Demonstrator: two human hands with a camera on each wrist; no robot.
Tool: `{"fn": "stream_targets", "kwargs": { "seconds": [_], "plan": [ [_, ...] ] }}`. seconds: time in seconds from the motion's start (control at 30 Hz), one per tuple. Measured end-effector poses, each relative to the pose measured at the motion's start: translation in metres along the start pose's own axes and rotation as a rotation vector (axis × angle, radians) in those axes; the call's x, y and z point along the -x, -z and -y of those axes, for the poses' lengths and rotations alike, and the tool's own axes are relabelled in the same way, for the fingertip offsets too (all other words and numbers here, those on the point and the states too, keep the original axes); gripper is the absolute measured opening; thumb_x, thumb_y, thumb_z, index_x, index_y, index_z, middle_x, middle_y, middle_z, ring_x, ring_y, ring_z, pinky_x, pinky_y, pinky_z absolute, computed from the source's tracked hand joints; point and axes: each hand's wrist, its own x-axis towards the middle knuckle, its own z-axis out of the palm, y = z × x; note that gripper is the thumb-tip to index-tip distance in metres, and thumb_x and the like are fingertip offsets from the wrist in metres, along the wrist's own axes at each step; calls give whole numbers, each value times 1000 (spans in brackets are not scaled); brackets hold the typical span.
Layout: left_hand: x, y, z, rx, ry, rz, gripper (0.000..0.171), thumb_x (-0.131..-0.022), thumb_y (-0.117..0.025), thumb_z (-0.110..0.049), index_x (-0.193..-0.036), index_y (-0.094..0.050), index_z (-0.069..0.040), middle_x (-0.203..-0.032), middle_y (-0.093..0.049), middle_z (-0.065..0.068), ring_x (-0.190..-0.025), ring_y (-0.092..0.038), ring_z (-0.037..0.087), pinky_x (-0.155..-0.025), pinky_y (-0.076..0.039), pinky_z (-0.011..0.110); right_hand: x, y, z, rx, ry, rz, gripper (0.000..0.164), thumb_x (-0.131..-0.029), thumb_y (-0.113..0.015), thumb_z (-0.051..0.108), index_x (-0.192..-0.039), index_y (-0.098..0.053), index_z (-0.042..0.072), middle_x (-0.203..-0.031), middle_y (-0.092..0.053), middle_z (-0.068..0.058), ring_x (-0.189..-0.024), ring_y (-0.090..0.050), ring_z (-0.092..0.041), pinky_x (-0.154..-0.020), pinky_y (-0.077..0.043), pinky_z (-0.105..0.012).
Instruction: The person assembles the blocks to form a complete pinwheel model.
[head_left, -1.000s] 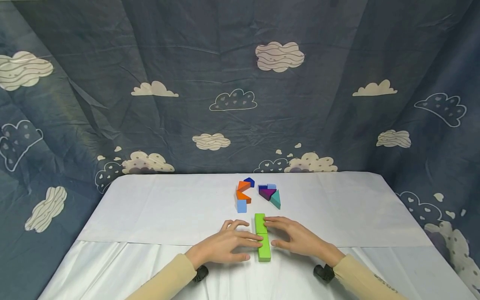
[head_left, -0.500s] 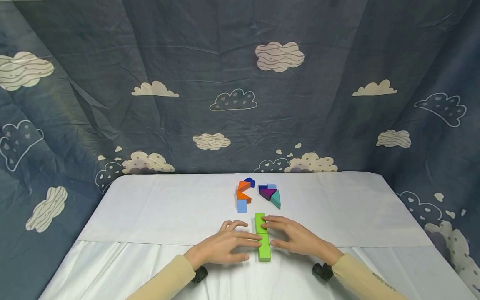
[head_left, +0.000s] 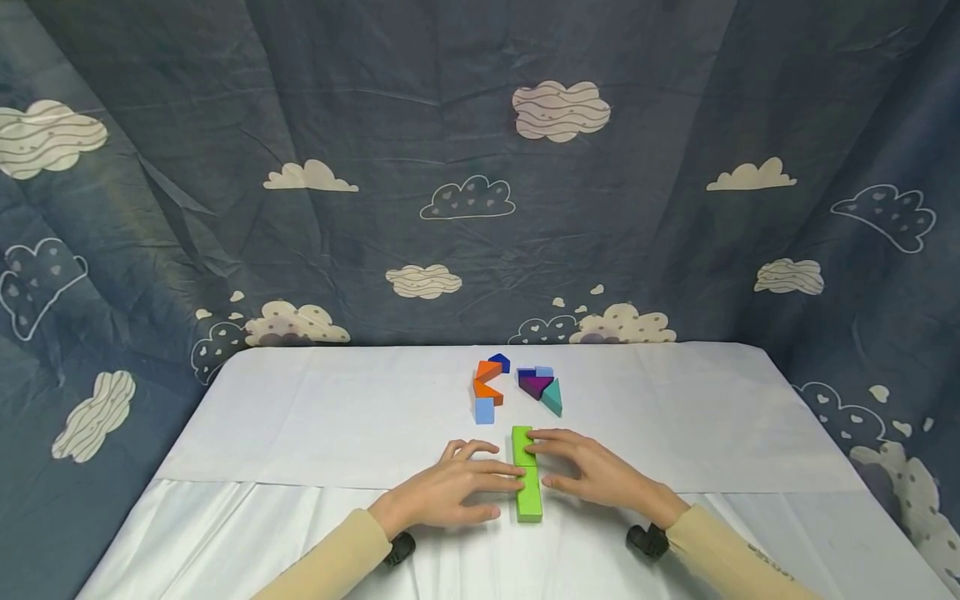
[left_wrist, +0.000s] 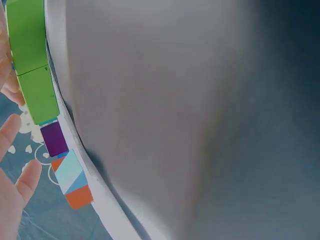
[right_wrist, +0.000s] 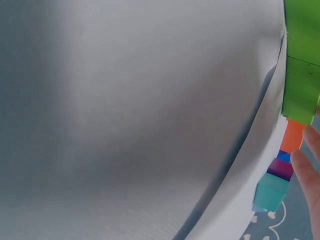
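Two bright green blocks lie end to end on the white cloth, the far block [head_left: 521, 442] and the near block [head_left: 529, 500], forming one straight bar pointing away from me. From the left, my left hand [head_left: 450, 492] reaches in with extended fingers; two fingertips rest on the bar just nearer than the joint, thumb apart from it. On the other side, my right hand [head_left: 600, 475] has its fingertips at the far block's top right edge, its thumb beside the near block. In the left wrist view the green near block [left_wrist: 27, 35] and far block [left_wrist: 39, 95] show their sides.
Beyond the bar lie a light blue block [head_left: 484, 411], two orange triangular blocks [head_left: 487, 393] and a dark blue block [head_left: 499, 363]. To their right, a purple block [head_left: 535, 387] and a teal triangle [head_left: 552, 398] sit with small blue pieces. A cloud-print curtain [head_left: 360, 250] hangs behind.
The far green block has shifted very slightly right, more in line with the near one. Both hands stay almost where they were.
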Motion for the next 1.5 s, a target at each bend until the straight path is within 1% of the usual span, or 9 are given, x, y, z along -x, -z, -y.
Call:
{"fn": "stream_targets", "kwargs": {
  "seconds": [0.17, 0.27, 0.43, 0.6, 0.7, 0.83, 1.03, 1.23, 1.5],
  "plan": [
    [-2, 1, -1, -27, 14, -35, 49, -97, -54, -40, -142, -49, -21, -146, -41, -9, -137, -31, 16, -107, -27, 48, -2, 2, -3, -14, -29, -78, 45, -89, -69, 21, -130, -58, 7, -138, -51, -9, -127, -46, -31, -102, -38, -52],
    [-5, 0, -3, -27, 22, -37, 53, -96, -54, -43, -142, -48, -18, -147, -41, -4, -138, -30, 15, -111, -23, 48, -3, 3, -6, -12, -40, -129, 43, -88, -69, 17, -129, -58, 5, -134, -54, -12, -126, -46, -34, -101, -37, -55],
    [-12, -3, -9, -25, 59, -26, 63, -94, -54, -49, -144, -45, -13, -151, -36, -1, -140, -27, 18, -113, -18, 49, -6, 7, -13, -26, -67, -223, 42, -88, -69, 12, -128, -58, 4, -130, -57, -11, -123, -49, -34, -99, -40, -54],
    [-19, -6, -13, -57, 111, -5, 73, -92, -52, -56, -147, -39, -10, -154, -29, 1, -142, -23, 20, -113, -18, 50, -13, 11, -25, -46, -81, -325, 42, -86, -70, 5, -126, -58, 1, -127, -58, -14, -119, -52, -35, -96, -44, -53],
    [-22, -8, -15, -77, 127, 1, 75, -92, -50, -58, -147, -38, -9, -155, -27, 3, -142, -22, 22, -113, -19, 50, -17, 13, -32, -41, -110, -363, 43, -85, -70, 3, -126, -58, -1, -126, -57, -17, -116, -53, -37, -92, -46, -53],
    [-25, -10, -16, -98, 133, 1, 76, -91, -50, -59, -147, -38, -8, -154, -29, 5, -142, -23, 23, -112, -20, 50, -24, 17, -43, -26, -150, -386, 45, -85, -71, 3, -127, -57, -2, -126, -57, -18, -114, -54, -37, -91, -47, -53],
    [-28, -12, -18, -123, 133, -2, 76, -91, -51, -58, -145, -40, -6, -152, -33, 6, -140, -26, 25, -112, -22, 49, -35, 22, -54, -12, -147, -407, 46, -84, -71, 1, -127, -56, -3, -125, -57, -20, -113, -54, -37, -91, -48, -51],
    [-30, -13, -19, -130, 140, -8, 75, -91, -53, -57, -145, -42, -6, -151, -35, 6, -140, -27, 24, -112, -22, 49, -46, 25, -60, -24, -171, -397, 46, -86, -69, 3, -129, -55, -3, -126, -56, -21, -115, -53, -37, -92, -47, -50],
    [-30, -13, -19, -129, 144, -11, 74, -90, -55, -56, -144, -43, -6, -150, -36, 5, -140, -28, 24, -111, -24, 50, -64, 26, -68, -30, -209, -383, 44, -88, -67, 8, -129, -56, -2, -125, -57, -20, -112, -54, -35, -93, -46, -50]
  ]
}}
